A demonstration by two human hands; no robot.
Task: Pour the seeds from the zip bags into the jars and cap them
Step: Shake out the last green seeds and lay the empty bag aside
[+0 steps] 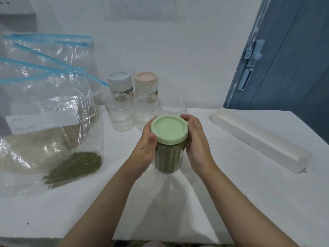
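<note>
Your left hand (148, 145) grips the upright seed jar (168, 157) body; right hand (195, 138) curls round the green lid (169, 129) directly above; twist about vertical axis.

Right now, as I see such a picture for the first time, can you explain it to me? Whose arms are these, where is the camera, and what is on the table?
No machine here: a person wears a camera on the head, looking down at their own two arms. The left hand and right hand grip a jar of green seeds, closed with a green lid. Behind it on the white table stand three open clear jars and two capped ones. At the left lie zip bags, one with green seeds left in it. At the right lies a long white block.
</note>
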